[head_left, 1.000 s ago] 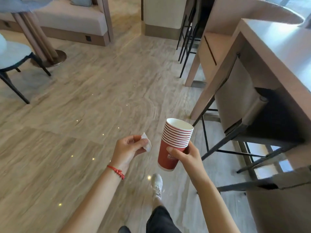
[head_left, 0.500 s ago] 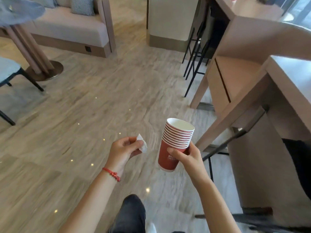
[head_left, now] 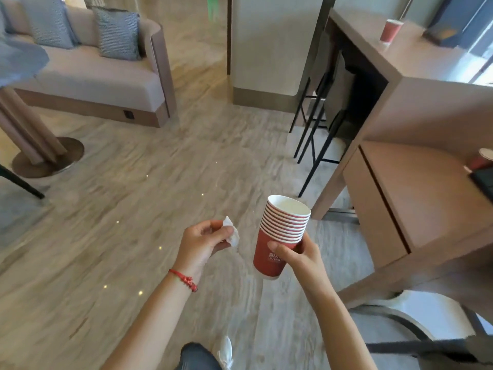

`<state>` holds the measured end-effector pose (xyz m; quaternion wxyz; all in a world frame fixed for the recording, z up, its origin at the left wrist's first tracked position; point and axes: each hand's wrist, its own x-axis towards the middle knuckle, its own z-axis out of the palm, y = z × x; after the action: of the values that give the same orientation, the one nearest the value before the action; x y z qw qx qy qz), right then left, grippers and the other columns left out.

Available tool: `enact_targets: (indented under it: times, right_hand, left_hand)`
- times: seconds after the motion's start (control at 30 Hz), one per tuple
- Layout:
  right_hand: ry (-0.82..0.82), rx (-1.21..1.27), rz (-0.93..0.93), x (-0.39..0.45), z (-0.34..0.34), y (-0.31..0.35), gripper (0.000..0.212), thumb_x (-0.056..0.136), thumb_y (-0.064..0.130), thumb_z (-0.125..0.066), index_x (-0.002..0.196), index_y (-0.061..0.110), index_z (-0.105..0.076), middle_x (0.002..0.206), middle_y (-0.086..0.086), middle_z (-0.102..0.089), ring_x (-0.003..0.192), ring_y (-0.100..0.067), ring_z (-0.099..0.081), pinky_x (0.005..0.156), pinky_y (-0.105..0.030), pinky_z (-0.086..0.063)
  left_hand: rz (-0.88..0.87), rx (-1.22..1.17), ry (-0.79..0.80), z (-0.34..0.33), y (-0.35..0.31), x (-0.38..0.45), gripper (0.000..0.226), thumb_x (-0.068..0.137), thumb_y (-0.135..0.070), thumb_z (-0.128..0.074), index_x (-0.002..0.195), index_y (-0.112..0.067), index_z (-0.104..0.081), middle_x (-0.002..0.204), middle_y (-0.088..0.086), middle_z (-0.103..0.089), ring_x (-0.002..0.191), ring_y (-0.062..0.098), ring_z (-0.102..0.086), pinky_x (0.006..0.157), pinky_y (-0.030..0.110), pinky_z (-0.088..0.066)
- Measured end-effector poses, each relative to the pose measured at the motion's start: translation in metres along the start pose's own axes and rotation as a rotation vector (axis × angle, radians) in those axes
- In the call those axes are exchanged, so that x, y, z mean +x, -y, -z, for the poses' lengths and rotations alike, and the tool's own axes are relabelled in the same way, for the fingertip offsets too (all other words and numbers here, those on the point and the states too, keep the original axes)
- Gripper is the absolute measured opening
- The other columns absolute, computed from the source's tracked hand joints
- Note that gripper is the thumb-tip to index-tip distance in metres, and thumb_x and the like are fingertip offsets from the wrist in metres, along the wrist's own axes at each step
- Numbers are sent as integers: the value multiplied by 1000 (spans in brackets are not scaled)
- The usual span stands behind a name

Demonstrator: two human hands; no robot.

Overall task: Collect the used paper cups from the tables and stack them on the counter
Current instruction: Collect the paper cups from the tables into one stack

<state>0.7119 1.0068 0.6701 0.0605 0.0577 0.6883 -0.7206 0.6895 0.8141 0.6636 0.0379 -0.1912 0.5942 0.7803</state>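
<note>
Surroundings first: sofa (head_left: 93, 76) at 10 o'clock w/ two striped cushions (head_left: 117, 33), round table pedestal (head_left: 40, 153) at 9 o'clock, its top blurred and cut by frame edge. Pillar (head_left: 274, 49) at 12. Black stool legs (head_left: 314, 124) at 1 o'clock, tucked under high counter (head_left: 416, 62). Lone red cup (head_left: 390, 30) upright on counter top, 1 o'clock, far end. Lower wooden desk (head_left: 416, 193) at 3 o'clock w/ another red cup (head_left: 484, 158), half cut off at right edge, next to dark flat item, unclear what. Wood-grain floor (head_left: 133, 209) btwn hands and sofa, dotted w/ small light spots.

Hands: right hand (head_left: 301, 255) at 5 o'clock of centre, thumb and fingers wrapped round stack of red paper cups (head_left: 280, 236), held upright w/ slight tilt, well apart from counter and desk, in mid-air over floor. Approx ten rims showing; white inside of top cup visible. Left hand (head_left: 205, 241) at 6–7 o'clock, fingers curled, pinching crumpled white tissue (head_left: 231, 232) btwn thumb and forefinger. Red string bracelet (head_left: 184, 279) on left wrist.

Hard to read: logo on lowest cup too blurred. Shoe (head_left: 225, 351) and dark trouser leg at 6 o'clock, cut by bottom edge. Curved chair part at 4 o'clock, partly out of frame.
</note>
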Motion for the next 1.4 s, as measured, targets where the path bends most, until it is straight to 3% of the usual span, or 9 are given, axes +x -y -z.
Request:
enact_targets:
  times: [0.43, 0.7, 0.87, 1.13, 1.4]
  right_hand:
    - [-48, -16, -40, 266, 10, 20, 33, 74, 9, -74, 100, 25, -62, 92, 11, -73, 88, -4, -67, 65, -13, -51]
    - [-13, -13, -33, 451, 25, 81, 36, 73, 11, -76, 105, 19, -62, 96, 2, -73, 89, -7, -68, 67, -15, -52]
    - [-18, -22, -21, 547, 32, 103, 36, 71, 14, -76, 103, 20, -62, 92, 7, -73, 87, -5, -68, 65, -12, -50]
    - [-106, 4, -2, 707, 34, 119, 36, 71, 12, -75, 102, 25, -60, 88, 11, -73, 85, -1, -67, 63, -10, -49]
    - [-217, 3, 20, 844, 41, 165, 36, 71, 9, -76, 100, 24, -62, 87, 14, -73, 83, -1, -67, 63, -10, -49]
  left_hand:
    - [55, 51, 38, -74, -57, 259, 9, 76, 4, -66, 71, -3, -68, 61, 5, -67, 58, 13, -64, 57, 22, -55]
    - [42, 78, 40, -151, -130, 413, 6, 75, 3, -68, 74, -3, -68, 64, 6, -68, 59, 13, -66, 57, 22, -55]
    - [50, 89, 43, -179, -158, 499, 4, 76, 1, -68, 77, -3, -68, 65, 7, -70, 62, 15, -67, 59, 24, -56]
    - [61, 115, 142, -230, -206, 666, 6, 77, 4, -66, 75, -2, -67, 66, 10, -67, 59, 13, -65, 59, 22, -56]
    - [75, 151, 242, -291, -269, 813, 10, 77, 4, -66, 73, -6, -66, 59, 0, -68, 56, 9, -65, 56, 21, -55]
